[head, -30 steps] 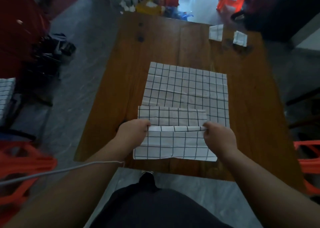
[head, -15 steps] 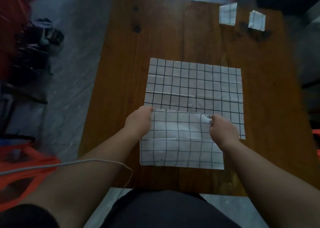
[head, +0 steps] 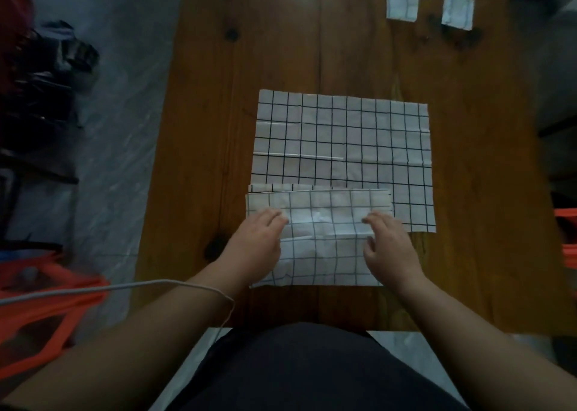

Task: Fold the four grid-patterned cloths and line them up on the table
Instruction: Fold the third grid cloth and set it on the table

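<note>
Both my forearms reach forward over the near edge of the tabletop [head: 218, 98]. My left hand [head: 260, 245] lies palm down on the left part of the folded grid cloth [head: 321, 254], fingers [head: 274, 218] straight and together. My right hand [head: 392, 248] rests on its right part, fingers loosely bent, gripping nothing. This cloth overlaps the near edge of the unfolded grid cloth [head: 343, 136]. My hands hide its side edges. Far right, a small folded cloth [head: 402, 0] touches the frame's top, with a second small folded cloth [head: 457, 11] beside it.
</note>
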`<state>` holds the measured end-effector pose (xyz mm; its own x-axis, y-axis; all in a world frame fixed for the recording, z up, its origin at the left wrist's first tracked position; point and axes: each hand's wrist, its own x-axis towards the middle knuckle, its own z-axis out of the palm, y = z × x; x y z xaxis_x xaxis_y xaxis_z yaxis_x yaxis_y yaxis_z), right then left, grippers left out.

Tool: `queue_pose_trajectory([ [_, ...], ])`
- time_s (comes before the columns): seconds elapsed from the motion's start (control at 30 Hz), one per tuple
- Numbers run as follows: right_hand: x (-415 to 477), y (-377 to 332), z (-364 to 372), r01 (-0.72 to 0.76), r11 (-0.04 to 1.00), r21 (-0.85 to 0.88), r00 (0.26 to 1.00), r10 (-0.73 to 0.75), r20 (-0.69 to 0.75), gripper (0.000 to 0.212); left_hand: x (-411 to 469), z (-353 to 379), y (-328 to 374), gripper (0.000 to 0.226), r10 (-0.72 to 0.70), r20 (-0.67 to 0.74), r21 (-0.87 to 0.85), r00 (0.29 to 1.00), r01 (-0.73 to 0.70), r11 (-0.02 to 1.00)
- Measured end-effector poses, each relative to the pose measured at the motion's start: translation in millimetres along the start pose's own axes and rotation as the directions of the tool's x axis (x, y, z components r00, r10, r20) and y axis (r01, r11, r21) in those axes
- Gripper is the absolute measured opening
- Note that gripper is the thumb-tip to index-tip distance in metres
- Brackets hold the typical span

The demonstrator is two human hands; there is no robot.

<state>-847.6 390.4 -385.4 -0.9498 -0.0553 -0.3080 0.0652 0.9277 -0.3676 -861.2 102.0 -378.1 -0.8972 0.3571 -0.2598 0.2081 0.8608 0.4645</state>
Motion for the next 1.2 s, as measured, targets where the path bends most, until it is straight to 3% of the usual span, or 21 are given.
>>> queue_pose_trajectory([
  [0.33,-86.6,32.5,26.5,0.119,0.991,-0.061,0.989,-0.113,0.097,0.036,-56.0,45.1,43.2,0.053,0.207,0.101,0.015,0.973,-0.209,0.978],
  [0.57,-78.1,52.8,35.7,0.287,0.949,-0.132,0.949,-0.263,0.174,0.033,-62.8,83.2,56.0,0.06,0.06,0.143,0.167,0.988,-0.084,0.982],
  [0.8,-60.4,60.4,44.2,0.316,0.94,-0.124,0.945,-0.302,0.123,0.018,-60.6,96.5,68.5,0.046,-0.039,0.042,0.148,0.998,0.033,0.988],
  [1.1,-61.7,59.1,22.2,0.315,0.946,-0.074,0.942,-0.302,0.144,0.016,-54.9,107.1,91.4,0.042,-0.106,-0.069,0.131,0.992,0.114,0.985],
  [1.2,-66.2,61.2,3.3,0.327,0.945,-0.027,0.94,-0.322,0.116,0.009,-54.8,104.0,99.8,0.025,-0.071,-0.168,0.092,0.983,0.088,0.992],
])
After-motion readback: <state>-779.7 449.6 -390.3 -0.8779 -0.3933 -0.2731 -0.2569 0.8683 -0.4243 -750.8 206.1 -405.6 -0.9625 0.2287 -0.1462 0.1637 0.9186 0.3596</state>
